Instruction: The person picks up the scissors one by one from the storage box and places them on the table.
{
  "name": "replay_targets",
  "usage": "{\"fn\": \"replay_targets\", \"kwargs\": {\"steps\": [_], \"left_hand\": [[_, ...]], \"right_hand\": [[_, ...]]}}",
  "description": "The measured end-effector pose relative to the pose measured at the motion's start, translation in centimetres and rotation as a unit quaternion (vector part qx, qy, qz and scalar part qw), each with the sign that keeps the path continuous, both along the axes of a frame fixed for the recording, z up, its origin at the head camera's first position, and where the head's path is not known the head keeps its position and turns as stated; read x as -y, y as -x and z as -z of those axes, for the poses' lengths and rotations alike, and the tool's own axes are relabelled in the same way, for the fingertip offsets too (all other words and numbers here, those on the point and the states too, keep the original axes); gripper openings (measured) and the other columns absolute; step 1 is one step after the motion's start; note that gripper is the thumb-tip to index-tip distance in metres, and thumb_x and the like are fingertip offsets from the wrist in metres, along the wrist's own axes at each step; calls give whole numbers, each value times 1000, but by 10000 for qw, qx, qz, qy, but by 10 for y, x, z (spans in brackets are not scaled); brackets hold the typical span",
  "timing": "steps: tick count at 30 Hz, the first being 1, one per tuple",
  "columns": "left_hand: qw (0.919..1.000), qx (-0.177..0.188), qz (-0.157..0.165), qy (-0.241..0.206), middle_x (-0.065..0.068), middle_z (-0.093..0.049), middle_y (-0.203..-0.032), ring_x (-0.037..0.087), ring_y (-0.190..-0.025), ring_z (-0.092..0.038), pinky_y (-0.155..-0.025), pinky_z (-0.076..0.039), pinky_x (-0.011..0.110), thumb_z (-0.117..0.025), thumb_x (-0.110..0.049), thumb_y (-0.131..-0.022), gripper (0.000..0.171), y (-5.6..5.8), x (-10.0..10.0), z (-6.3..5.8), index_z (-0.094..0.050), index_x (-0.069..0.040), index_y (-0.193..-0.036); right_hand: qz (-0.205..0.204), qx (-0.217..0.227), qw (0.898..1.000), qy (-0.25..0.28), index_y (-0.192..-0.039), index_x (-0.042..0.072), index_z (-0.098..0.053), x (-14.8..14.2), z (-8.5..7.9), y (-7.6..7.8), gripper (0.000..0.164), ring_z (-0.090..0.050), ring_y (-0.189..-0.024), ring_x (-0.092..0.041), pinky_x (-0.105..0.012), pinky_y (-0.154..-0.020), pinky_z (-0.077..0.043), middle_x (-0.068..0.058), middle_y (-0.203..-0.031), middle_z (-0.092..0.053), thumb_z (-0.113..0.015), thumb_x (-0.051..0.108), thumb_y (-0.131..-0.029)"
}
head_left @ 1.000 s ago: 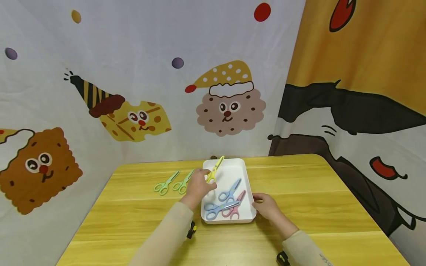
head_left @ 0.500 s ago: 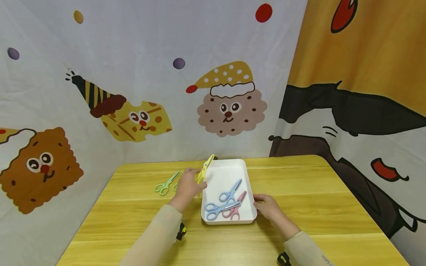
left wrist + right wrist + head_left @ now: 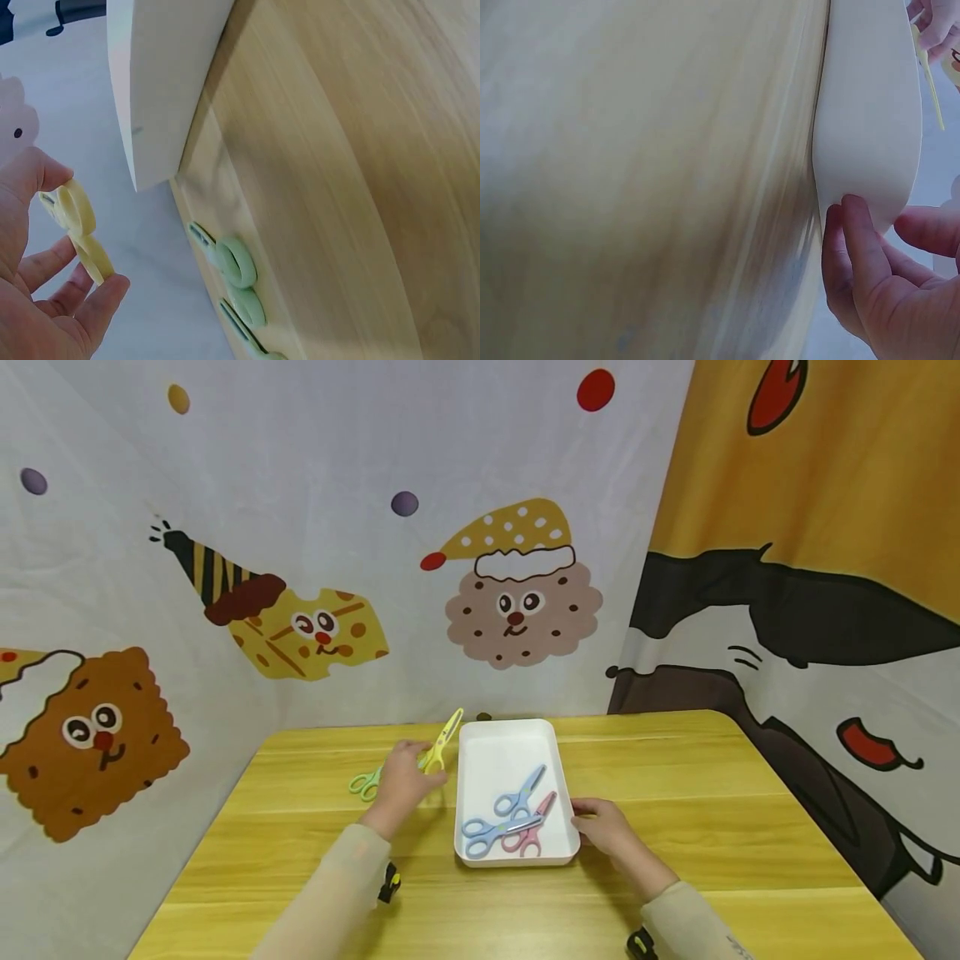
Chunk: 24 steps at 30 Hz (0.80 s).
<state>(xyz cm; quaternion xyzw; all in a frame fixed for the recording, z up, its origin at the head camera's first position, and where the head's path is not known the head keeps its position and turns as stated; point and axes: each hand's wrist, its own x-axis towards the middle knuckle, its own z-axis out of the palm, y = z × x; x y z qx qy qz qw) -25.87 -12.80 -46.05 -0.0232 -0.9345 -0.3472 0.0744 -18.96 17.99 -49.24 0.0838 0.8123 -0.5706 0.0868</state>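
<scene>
My left hand (image 3: 401, 782) holds a pair of yellow scissors (image 3: 444, 743) by the handle loops, blades pointing up and away, just left of the white tray (image 3: 504, 747). In the left wrist view, thumb and fingertips pinch the yellow handles (image 3: 77, 208) above the tabletop. My right hand (image 3: 600, 825) grips the tray's right side near its front corner. Its fingers press the outer wall and the thumb lies at the rim (image 3: 896, 225). Inside the tray lie two pairs of blue scissors (image 3: 486, 836) and a pink pair (image 3: 529, 838), partly overlapping.
Green scissors (image 3: 365, 784) lie on the wooden table (image 3: 697, 793) left of the tray, partly behind my left hand. Two green pairs (image 3: 237, 262) show in the left wrist view. A printed cloth (image 3: 330, 460) hangs behind the table's far edge.
My left hand has carried the yellow scissors leftward from over the tray to beside it, over the green scissors. My right hand has stayed at the tray's side.
</scene>
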Motion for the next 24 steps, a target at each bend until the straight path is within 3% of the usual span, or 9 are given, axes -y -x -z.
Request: {"fn": "replay_targets", "kwargs": {"steps": [10,18,24], "left_hand": [[9997,-113,-50,220,17,-54,-126,33,-106,-57,-88,-49,46,-79,-26,-69,61,-1,17,5,-61,-3,-122],[9997,43,-172,195,19,-53,-126,30,-97,-57,-78,-51,42,-76,-24,-70,61,-2,34,7,-60,-4,-125],[9993,136,-292,180,19,-53,-125,31,-97,-56,-81,-51,45,-76,-22,-68,63,-4,46,7,-59,-3,-126]], "right_hand": [[9,-20,10000,-47,-122,-16,-53,0,0,0,34,-62,-94,-30,-39,-75,-56,-31,-119,-55,-51,-5,-90],[37,19,10000,-11,-123,-16,-52,0,2,0,35,-62,-93,-29,-39,-74,-57,-31,-120,-55,-51,-5,-90],[56,57,10000,-11,-123,-15,-52,-1,3,1,35,-62,-93,-29,-39,-75,-57,-30,-120,-55,-52,-5,-90]]}}
